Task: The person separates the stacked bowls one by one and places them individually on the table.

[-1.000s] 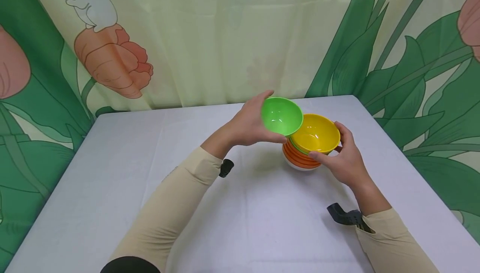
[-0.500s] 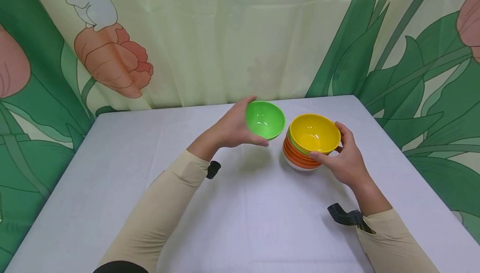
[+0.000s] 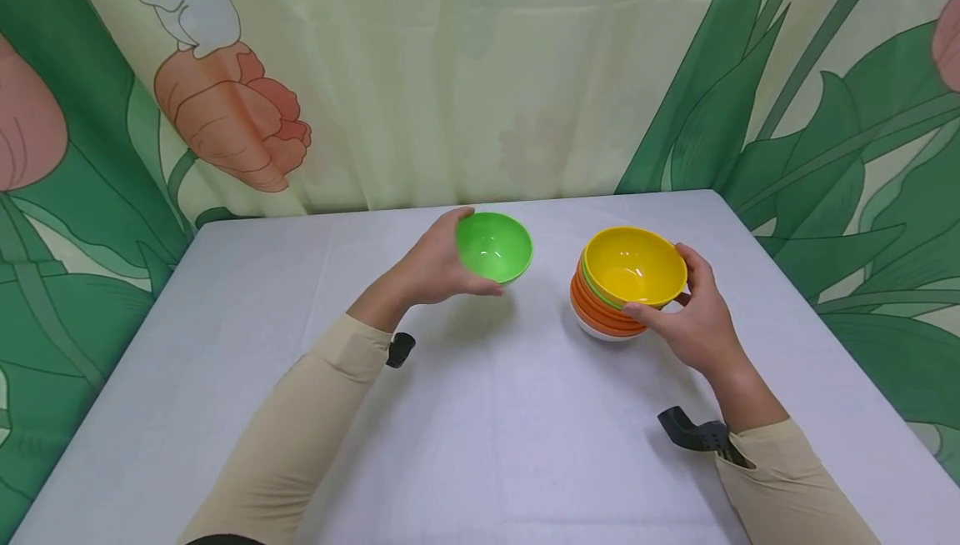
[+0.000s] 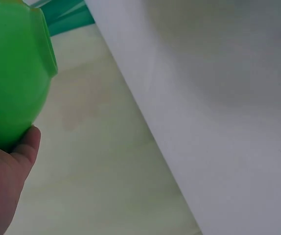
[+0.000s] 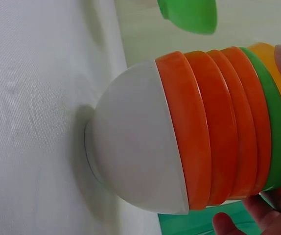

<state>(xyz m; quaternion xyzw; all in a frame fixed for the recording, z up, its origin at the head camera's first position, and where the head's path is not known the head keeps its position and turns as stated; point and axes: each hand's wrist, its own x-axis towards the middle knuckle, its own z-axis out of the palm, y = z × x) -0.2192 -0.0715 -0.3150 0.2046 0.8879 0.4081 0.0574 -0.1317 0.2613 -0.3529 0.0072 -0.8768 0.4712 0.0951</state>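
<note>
My left hand (image 3: 433, 268) grips a light green bowl (image 3: 497, 247) by its side, thumb at the near edge. The bowl is held above the table, as its shadow below shows; the left wrist view has its outside (image 4: 13, 73) and foot. Farther right stands a stack of nested bowls. A white bowl (image 5: 133, 142) is at its base, several orange bowls (image 5: 219, 127) come above, then a green bowl (image 5: 273, 122). Topmost is a yellow bowl (image 3: 636, 266), its inside facing up. My right hand (image 3: 697, 316) holds the yellow bowl's right side between thumb and fingers.
A white cloth covers the table (image 3: 450, 445). Behind its far edge hangs a curtain (image 3: 450, 78) printed with leaves, a rabbit and a carrot. Black wrist cameras (image 3: 693, 432) are strapped at both sleeves.
The left hand has carried the green bowl leftward and slightly nearer, away from beside the yellow bowl. The right hand and the stack stay in place.
</note>
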